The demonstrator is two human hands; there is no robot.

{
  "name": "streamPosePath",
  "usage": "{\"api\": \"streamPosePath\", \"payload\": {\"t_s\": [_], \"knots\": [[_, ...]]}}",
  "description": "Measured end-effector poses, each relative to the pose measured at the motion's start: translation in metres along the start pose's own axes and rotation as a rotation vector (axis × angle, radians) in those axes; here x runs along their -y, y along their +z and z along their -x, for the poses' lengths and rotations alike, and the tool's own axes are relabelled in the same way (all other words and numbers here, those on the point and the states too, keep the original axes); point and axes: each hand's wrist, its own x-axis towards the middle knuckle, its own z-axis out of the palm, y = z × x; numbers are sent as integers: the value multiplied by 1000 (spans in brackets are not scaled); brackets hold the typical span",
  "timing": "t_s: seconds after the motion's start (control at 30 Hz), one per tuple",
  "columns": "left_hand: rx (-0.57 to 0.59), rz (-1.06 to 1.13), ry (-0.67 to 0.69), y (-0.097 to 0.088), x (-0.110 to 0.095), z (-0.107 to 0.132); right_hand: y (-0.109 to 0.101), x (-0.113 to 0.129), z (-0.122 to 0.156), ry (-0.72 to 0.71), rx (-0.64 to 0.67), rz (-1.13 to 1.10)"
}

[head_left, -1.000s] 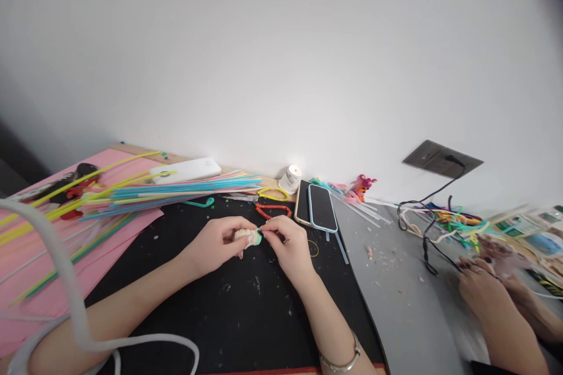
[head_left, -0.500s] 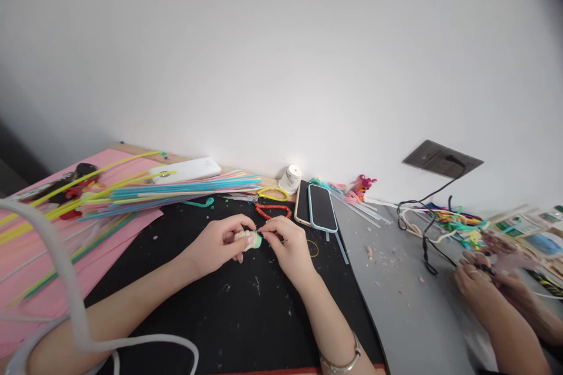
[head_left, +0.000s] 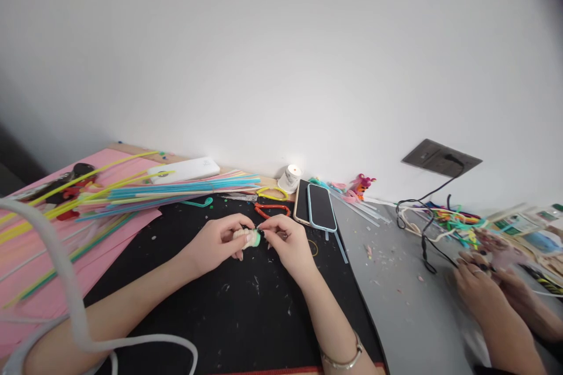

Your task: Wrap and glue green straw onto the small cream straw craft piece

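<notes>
My left hand point(head_left: 215, 244) and right hand point(head_left: 285, 243) meet at centre frame, both pinched shut, forearms angling in from the bottom edge

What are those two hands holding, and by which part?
A small pale-and-green piece: left hand grips its pale body, right hand pinches its green tip.

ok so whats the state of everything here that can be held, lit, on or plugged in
left hand: shut on the pale and green craft piece
right hand: fingertips pinched on the piece's green end
candle: seems lit
blue-cased phone: face up, screen dark
second phone: face up, screen dark
wall socket: black cable plugged in
co-worker's hands: blurred, grip unclear
</notes>
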Motion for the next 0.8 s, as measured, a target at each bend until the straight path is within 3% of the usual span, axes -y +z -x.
{"api": "streamPosePath", "payload": {"t_s": [0.23, 0.63, 0.8], "knots": [[-81, 21, -1, -1, 5, -2, -1, 2, -3, 134, -51, -286], [-153, 8, 8, -4, 3, -2, -2, 8, -1, 200, 90, -733], [-161, 13, 7, -6, 4, -3, -1, 5, -1, 232, 49, -721]]}}
